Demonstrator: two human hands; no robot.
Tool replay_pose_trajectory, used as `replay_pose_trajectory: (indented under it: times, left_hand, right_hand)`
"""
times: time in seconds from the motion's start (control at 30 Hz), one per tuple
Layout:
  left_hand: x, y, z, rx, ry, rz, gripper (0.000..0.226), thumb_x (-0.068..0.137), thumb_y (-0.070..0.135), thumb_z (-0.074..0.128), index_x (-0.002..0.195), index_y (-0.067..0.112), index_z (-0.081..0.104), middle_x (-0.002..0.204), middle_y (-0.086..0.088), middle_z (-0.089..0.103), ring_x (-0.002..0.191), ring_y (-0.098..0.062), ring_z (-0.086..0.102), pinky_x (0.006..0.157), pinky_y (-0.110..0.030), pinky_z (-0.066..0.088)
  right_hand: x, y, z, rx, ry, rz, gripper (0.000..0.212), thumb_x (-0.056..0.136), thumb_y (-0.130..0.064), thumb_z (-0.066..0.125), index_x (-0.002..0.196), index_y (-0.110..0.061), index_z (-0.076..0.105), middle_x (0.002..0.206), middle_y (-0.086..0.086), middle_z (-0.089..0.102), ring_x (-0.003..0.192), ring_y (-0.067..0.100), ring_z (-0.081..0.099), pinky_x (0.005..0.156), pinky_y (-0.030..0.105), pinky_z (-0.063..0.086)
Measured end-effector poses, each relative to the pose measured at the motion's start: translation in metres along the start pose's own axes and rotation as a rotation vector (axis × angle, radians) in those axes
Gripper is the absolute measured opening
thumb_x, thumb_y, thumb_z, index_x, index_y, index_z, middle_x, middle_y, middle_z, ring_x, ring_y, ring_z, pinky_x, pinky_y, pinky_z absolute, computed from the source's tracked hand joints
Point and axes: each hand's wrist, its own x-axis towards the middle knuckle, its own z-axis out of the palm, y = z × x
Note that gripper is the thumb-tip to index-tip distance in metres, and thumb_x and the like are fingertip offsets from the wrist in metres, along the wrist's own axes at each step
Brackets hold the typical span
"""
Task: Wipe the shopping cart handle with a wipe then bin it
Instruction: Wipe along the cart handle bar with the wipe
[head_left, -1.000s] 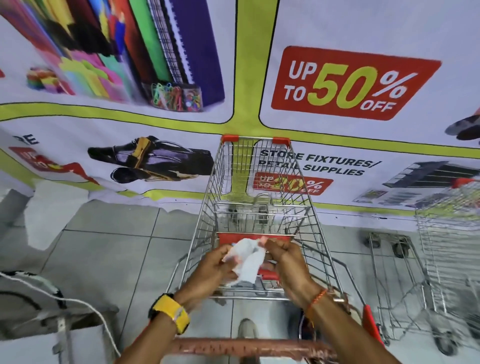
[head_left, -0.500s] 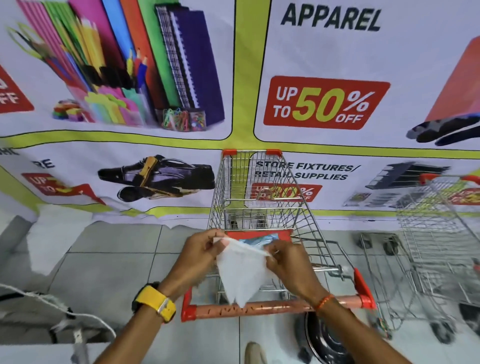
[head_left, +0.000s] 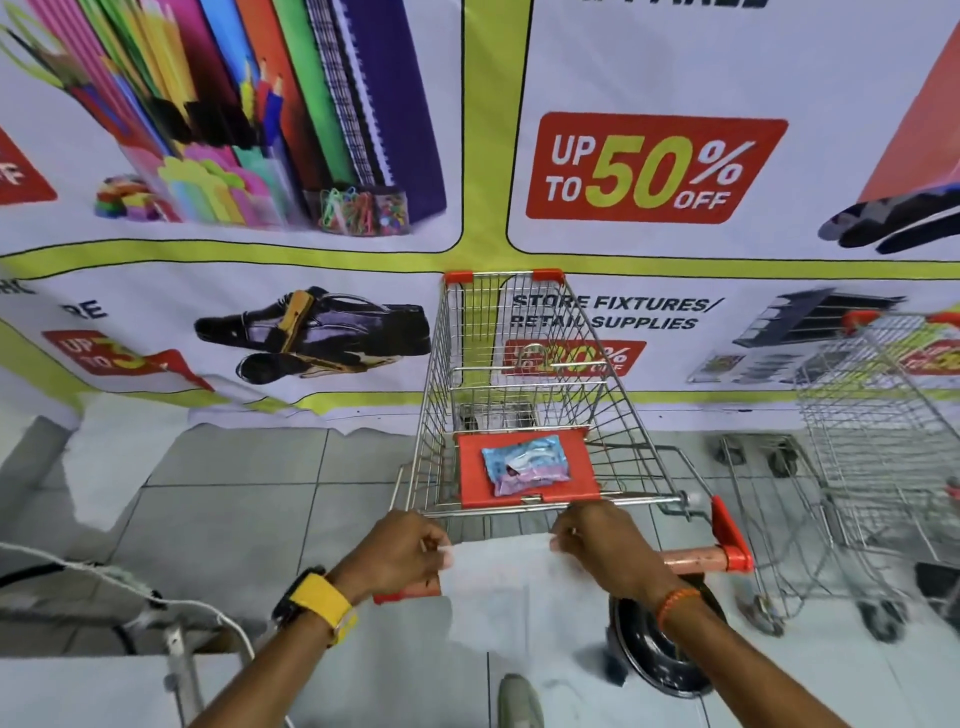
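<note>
A white wipe (head_left: 511, 582) hangs spread flat between my two hands, in front of the cart's red handle (head_left: 693, 560). My left hand (head_left: 397, 553) pinches its upper left corner and my right hand (head_left: 605, 548) pinches its upper right corner. The wipe hides the middle of the handle; only the right stretch and a bit at the left show. The wire shopping cart (head_left: 524, 374) stands straight ahead against the wall banner. A blue and pink wipes packet (head_left: 524, 464) lies on the cart's red seat flap (head_left: 584, 480).
A second wire cart (head_left: 878, 441) stands to the right. A dark round bin (head_left: 660, 649) sits on the tiled floor below my right forearm. At the lower left are a white cable (head_left: 104, 577) and a metal frame. My shoe tip (head_left: 519, 701) shows at the bottom.
The wipe has gone from crumpled to fully spread, and both hands have come down with it from over the basket to the handle. The packet on the seat flap is now uncovered.
</note>
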Motion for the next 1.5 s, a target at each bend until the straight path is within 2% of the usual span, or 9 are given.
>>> replay_pose_trajectory:
  times: [0.13,0.3,0.4,0.5,0.63,0.77,1.0,1.13,1.5]
  left_hand:
    - [0.008,-0.006,0.017,0.059,0.083,0.026,0.020,0.077,0.031,0.066,0.085,0.017,0.078,0.082,0.003,0.078,0.078,-0.014,0.068,0.068,-0.020,0.039]
    - [0.011,-0.011,0.029,0.063,0.164,0.051,0.015,0.081,0.028,0.067,0.086,0.019,0.078,0.087,0.004,0.078,0.078,-0.010,0.064,0.070,-0.022,0.041]
    - [0.008,-0.012,0.030,0.059,0.310,0.105,0.010,0.083,0.023,0.067,0.088,0.021,0.076,0.091,0.005,0.076,0.082,-0.010,0.061,0.072,-0.023,0.041]
    - [0.004,-0.024,0.033,0.144,0.434,0.144,0.020,0.087,0.013,0.064,0.104,0.019,0.073,0.110,0.001,0.068,0.108,-0.018,0.053,0.093,-0.027,0.040]
    - [0.001,-0.040,0.042,0.046,0.432,0.094,0.036,0.096,0.013,0.042,0.124,0.012,0.064,0.134,-0.007,0.060,0.132,-0.015,0.042,0.113,-0.023,0.027]
    - [0.001,-0.041,0.041,-0.101,0.449,0.071,0.041,0.098,0.013,0.033,0.125,0.012,0.063,0.131,0.000,0.058,0.132,-0.016,0.044,0.110,-0.005,0.020]
    - [0.001,-0.052,0.045,-0.138,0.435,0.083,0.044,0.097,0.006,0.032,0.129,0.013,0.062,0.137,-0.005,0.057,0.136,-0.014,0.040,0.111,-0.008,0.023]
    - [0.002,-0.056,0.050,-0.093,0.414,0.082,0.043,0.098,0.005,0.036,0.131,0.019,0.060,0.141,-0.010,0.056,0.138,-0.023,0.043,0.115,-0.031,0.031]
    - [-0.002,-0.051,0.056,-0.048,0.394,0.069,0.044,0.102,0.034,0.027,0.134,0.025,0.056,0.140,-0.004,0.056,0.138,-0.021,0.041,0.114,-0.034,0.032]
  right_hand:
    - [0.005,-0.002,0.014,-0.062,0.067,0.027,0.010,0.088,-0.021,0.068,0.092,-0.020,0.077,0.104,0.005,0.077,0.100,0.029,0.069,0.087,0.036,0.053]
    - [-0.007,-0.016,0.033,-0.106,0.346,-0.133,0.017,0.084,-0.013,0.074,0.100,-0.017,0.075,0.102,0.003,0.074,0.094,0.030,0.068,0.082,0.041,0.059]
    - [-0.020,-0.034,0.048,0.041,0.177,-0.325,0.023,0.099,-0.031,0.056,0.109,-0.019,0.073,0.115,-0.001,0.075,0.104,0.022,0.068,0.091,0.036,0.057]
    - [-0.021,-0.047,0.066,-0.018,0.075,-0.412,0.044,0.100,-0.053,0.039,0.123,-0.027,0.067,0.123,-0.008,0.072,0.104,0.020,0.068,0.087,0.032,0.056]
    - [-0.015,-0.060,0.086,-0.250,0.186,-0.474,0.036,0.098,-0.052,0.044,0.127,-0.037,0.058,0.099,-0.012,0.072,0.081,0.017,0.069,0.066,0.028,0.052]
    - [-0.010,-0.082,0.102,-0.274,0.249,-0.447,0.032,0.100,-0.053,0.039,0.122,-0.036,0.055,0.089,-0.006,0.070,0.077,0.021,0.069,0.064,0.032,0.051]
    - [-0.008,-0.096,0.126,-0.386,0.408,-0.278,0.028,0.099,-0.044,0.045,0.089,-0.027,0.063,0.074,0.001,0.065,0.068,0.027,0.060,0.063,0.036,0.044]
    - [-0.017,-0.048,0.113,-0.374,0.525,-0.205,0.025,0.094,-0.035,0.051,0.076,-0.022,0.064,0.071,0.000,0.067,0.066,0.026,0.060,0.063,0.037,0.044]
    - [-0.054,0.103,0.050,-0.310,0.807,0.113,0.041,0.097,-0.022,0.035,0.067,-0.009,0.059,0.065,0.013,0.061,0.067,0.033,0.051,0.072,0.045,0.038]
